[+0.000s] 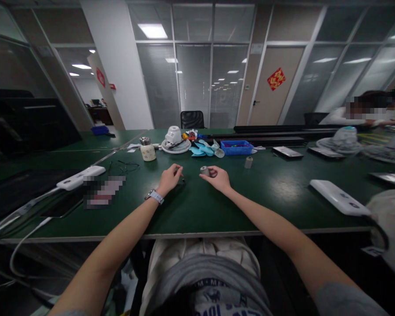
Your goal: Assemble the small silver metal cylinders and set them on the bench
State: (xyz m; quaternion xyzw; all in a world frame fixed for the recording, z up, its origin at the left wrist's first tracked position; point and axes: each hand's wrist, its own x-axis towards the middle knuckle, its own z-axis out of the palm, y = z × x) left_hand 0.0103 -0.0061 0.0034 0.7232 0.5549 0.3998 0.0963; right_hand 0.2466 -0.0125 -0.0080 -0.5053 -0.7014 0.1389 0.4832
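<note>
My right hand grips a small grey cylinder between thumb and fingers, keeping it upright just above or on the green table. To its left is my left hand, with a watch on the wrist. Its fingers are curled together, and whatever they may hold is too small to make out. A tiny dark piece shows right beside those fingertips; I cannot tell whether it is held or lies on the table. A second grey cylinder stands upright farther back on the right.
Behind my hands are a cream jar, a white fan part, light-blue pieces and a blue tray. White power strips lie left and right. Other people sit at the far right.
</note>
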